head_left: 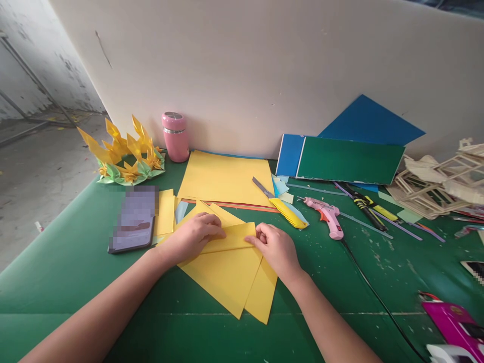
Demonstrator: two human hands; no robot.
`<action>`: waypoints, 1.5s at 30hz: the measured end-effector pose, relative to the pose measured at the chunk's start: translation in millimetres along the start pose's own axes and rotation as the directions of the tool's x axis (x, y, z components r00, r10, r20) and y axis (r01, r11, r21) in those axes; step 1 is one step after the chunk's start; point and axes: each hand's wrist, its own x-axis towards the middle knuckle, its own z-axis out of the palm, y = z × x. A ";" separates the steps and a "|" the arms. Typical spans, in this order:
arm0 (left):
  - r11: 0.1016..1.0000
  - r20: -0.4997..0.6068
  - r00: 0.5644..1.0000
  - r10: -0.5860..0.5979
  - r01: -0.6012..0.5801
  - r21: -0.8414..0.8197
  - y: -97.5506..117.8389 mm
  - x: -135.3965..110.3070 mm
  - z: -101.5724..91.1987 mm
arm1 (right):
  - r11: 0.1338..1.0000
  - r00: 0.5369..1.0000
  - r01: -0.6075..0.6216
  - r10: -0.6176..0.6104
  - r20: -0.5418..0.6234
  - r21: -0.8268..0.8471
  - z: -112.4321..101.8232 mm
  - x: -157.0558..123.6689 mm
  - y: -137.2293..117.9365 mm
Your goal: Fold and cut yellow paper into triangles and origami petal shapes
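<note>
Left hand [196, 234] presses open on yellow paper [227, 277]; right hand [276, 247] grip pinches the flap edge. Light, thin, creases easily, likely slides: hold by edges.

Yellow paper [227, 272], green table [75, 262], pink flask [175, 136], pink glue gun [328, 217], blue card [370, 123]
</note>
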 end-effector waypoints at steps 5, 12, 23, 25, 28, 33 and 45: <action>0.996 -0.021 1.000 0.007 -0.006 0.085 1.6 -1.9 1.7 | 1.000 1.000 -0.002 0.002 -0.004 0.003 -0.4 0.1 -0.6; 0.995 -0.024 1.000 0.019 -0.017 0.100 -4.0 -5.8 7.8 | 1.000 1.000 0.001 -0.001 0.000 0.013 -1.3 0.0 -0.5; 0.981 -0.046 0.996 0.074 -0.065 0.180 3.7 -2.5 2.2 | 1.000 0.999 0.019 -0.018 -0.031 0.007 0.6 -0.8 0.0; 0.981 -0.015 0.994 0.110 -0.106 0.160 5.5 -1.7 1.0 | 1.000 0.999 0.026 -0.026 -0.035 0.002 0.7 -1.0 0.3; 0.988 0.038 0.989 0.141 -0.143 0.057 3.1 -1.9 2.3 | 0.999 0.999 0.034 -0.034 -0.033 -0.003 0.5 -1.2 0.7; 0.994 0.031 0.994 0.108 -0.107 -0.022 -3.1 -3.3 5.7 | 0.999 0.999 0.033 -0.033 -0.037 0.004 0.8 -1.1 -0.3; 0.996 0.066 0.994 0.092 -0.091 -0.017 -3.5 -3.9 7.3 | 0.999 1.000 -0.002 0.002 0.000 0.055 -0.9 -0.8 -0.3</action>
